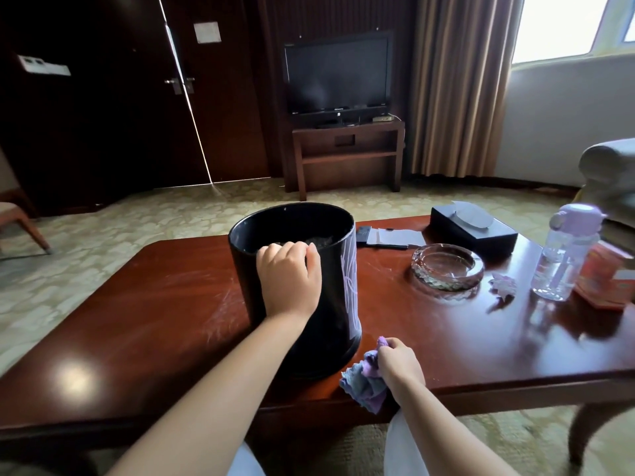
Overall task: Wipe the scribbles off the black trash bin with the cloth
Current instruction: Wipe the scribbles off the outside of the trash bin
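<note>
on the dark red wooden tabletop (171, 304), near its front edge, stands the black trash bin (330, 304), upright and open at the top. on its right side there are pale, whitish scribbles (348, 290), long lines that run from near the rim down to near the base. the left hand (289, 278) lies on the near side of the bin, and its fingers (275, 250) are curled over the rim, so this hand is closed on the bin's edge. the right hand (398, 360) is lower, just beside the base of the bin on its right, at the front edge of the tabletop. it is closed around the cloth (366, 381), which is bunched, purple and blue-grey, and hangs out below and left of the fist. the cloth is close to the bin, but i cannot tell if it touches it.

further right on the tabletop sits a glass ashtray (447, 267), well apart from the bin. behind the ashtray is a black tissue box (481, 231) with a pale tissue on top. between this box and the bin lie some white papers (398, 237), and a dark pen (386, 246) is in front of them. near the right edge stands a clear water bottle (563, 262) with a lilac lid, and a red box (604, 283) is just beside it. a small pale crumpled thing (503, 285) lies between the ashtray and the bottle.
</note>
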`<state>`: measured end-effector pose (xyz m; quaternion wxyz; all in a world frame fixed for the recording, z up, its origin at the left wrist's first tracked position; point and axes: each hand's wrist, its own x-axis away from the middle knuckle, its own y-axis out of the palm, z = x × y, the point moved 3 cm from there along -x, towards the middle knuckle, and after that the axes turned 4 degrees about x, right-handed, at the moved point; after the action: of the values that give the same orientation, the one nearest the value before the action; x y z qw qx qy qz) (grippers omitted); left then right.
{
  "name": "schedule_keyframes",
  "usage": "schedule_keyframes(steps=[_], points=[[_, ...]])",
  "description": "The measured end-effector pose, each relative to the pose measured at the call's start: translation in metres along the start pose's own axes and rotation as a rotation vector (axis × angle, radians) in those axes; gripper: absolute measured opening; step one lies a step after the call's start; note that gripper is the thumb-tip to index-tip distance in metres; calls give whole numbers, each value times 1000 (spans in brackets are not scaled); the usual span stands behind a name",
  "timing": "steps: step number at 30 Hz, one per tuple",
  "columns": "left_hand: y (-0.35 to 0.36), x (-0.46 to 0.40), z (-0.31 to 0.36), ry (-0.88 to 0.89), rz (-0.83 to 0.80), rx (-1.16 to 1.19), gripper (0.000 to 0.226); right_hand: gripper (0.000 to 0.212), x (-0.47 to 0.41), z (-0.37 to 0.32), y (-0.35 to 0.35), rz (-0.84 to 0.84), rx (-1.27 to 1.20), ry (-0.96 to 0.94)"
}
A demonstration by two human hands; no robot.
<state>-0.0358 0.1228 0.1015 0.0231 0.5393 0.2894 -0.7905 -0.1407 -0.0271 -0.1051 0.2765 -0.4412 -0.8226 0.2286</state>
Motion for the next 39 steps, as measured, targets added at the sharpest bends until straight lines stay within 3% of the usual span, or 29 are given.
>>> schedule_keyframes(steps=[6,12,17,21,26,31,39], points=[[1,3,2,7,-20,-62,40,34,3,-4,0,2,40,24],[-2,-7,-9,-108,41,168,45,34,7,-5,-2,-15,0,27],[0,-14,-21,-74,-17,268,55,32,13,-8,1,-40,-11,7],[6,-20,-25,-92,-79,314,43,30,20,-10,5,-15,-21,16],[9,-25,-34,-96,-133,312,34,33,29,-11,2,76,-39,55],[8,-33,-45,-92,-194,245,40,34,33,-12,1,96,-39,57],[6,-27,-31,75,-102,61,48,36,41,-15,2,136,24,21]])
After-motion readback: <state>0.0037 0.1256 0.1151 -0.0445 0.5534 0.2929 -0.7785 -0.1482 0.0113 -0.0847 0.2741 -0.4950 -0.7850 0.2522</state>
